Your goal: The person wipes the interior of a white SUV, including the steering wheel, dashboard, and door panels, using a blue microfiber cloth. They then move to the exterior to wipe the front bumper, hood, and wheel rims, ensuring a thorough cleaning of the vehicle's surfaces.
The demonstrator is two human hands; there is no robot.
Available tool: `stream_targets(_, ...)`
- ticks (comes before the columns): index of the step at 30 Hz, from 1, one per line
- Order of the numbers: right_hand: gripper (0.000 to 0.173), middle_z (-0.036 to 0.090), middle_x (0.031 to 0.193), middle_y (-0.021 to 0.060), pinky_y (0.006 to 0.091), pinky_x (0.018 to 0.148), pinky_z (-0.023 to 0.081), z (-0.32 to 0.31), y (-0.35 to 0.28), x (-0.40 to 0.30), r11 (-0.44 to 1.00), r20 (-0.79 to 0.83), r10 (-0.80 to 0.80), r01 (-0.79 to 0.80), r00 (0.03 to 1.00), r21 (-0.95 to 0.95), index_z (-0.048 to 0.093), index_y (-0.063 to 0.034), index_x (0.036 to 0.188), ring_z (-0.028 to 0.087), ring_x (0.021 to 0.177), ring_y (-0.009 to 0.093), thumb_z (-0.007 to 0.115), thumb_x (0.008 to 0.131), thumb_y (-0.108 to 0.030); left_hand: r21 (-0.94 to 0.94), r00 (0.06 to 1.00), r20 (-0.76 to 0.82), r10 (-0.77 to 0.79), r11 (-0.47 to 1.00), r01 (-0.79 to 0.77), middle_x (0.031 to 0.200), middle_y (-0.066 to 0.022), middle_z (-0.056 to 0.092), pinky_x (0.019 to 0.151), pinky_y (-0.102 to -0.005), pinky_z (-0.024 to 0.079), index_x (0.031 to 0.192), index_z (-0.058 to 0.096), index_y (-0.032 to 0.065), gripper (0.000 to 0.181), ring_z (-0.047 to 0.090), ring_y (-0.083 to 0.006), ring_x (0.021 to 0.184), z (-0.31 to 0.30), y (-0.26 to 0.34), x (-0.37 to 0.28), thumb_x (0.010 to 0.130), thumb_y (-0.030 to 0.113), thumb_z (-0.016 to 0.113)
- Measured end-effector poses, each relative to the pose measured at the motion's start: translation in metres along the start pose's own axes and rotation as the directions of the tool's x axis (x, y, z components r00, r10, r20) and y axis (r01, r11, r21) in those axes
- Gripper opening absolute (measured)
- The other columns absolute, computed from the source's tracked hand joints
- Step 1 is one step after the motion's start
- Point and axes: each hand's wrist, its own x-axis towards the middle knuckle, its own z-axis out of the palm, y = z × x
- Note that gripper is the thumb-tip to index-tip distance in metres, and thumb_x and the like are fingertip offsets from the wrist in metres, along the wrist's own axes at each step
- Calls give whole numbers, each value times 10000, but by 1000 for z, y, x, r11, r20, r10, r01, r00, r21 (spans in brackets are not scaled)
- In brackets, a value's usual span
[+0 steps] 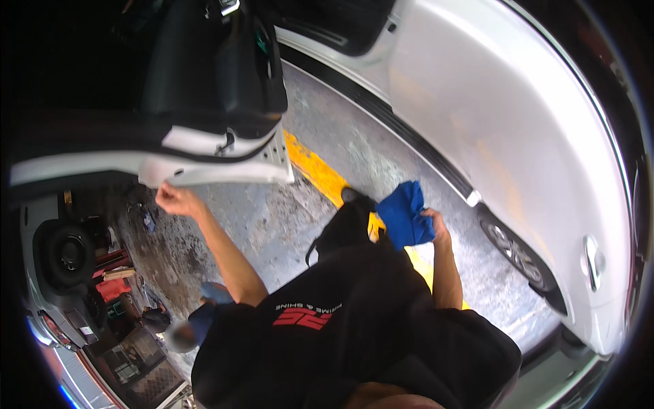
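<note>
My left hand [179, 200] is at the white edge of an open car door [219, 171], its fingers curled and the fingertips at or against the metal. Whether they pinch the edge cannot be made out. Black trim [214, 92] covers the door's inner side. In my right hand [437, 225] is a bunched blue cloth [406, 214], held out over the floor in front of my right side. The white car body [475, 102] stands to the right, apart from the cloth.
A black running board [378, 97] lines the car's sill, with a wheel [513, 250] past its end. A yellow line [317, 163] crosses the stained concrete floor [245, 225]. At left are a grey vehicle [38, 266], red cases [112, 289] and another person [202, 319], low down behind my left arm.
</note>
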Motion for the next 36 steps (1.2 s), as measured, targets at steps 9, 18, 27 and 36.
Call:
stream_targets(9, 413, 531, 1282, 134, 435, 983, 430, -56, 59, -110, 738, -219, -568, 609, 793, 291, 459, -38, 1305, 535, 1128, 287, 518, 965, -265, -334, 980, 201, -6, 940, 74, 985, -199, 569, 755, -381, 506, 984, 541, -96, 164, 594, -266, 818, 64, 138, -93, 944, 55, 590)
stream_targets(18, 487, 500, 1413, 123, 433, 1123, 354, -130, 106, -135, 527, -232, -462, 476, 856, 704, 414, -29, 1433, 491, 1279, 277, 464, 1036, -306, -457, 980, 177, 93, 889, -2, 914, -178, 535, 734, -382, 469, 886, 583, -94, 133, 552, -283, 816, 142, 231, -159, 868, 12, 661)
stream_targets(27, 520, 425, 1495, 123, 471, 1169, 276, -112, 118, -161, 635, -165, -638, 635, 752, 439, 383, -51, 1465, 434, 1346, 304, 453, 1030, -326, -631, 889, 364, 278, 776, 15, 1062, -274, 592, 950, -469, 407, 1206, 595, -66, 418, 528, -441, 1048, 250, 344, -254, 1031, 252, 387)
stream_targets(36, 473, 517, 1400, 111, 423, 1132, 335, -89, 89, -153, 659, -175, -581, 585, 795, 472, 444, -48, 1414, 495, 1274, 281, 510, 1015, -294, -452, 580, 794, 183, 816, 361, 1295, -266, 562, 1048, -458, 385, 1262, 563, -55, 495, 486, -428, 1248, 218, 289, -247, 1033, 348, 392)
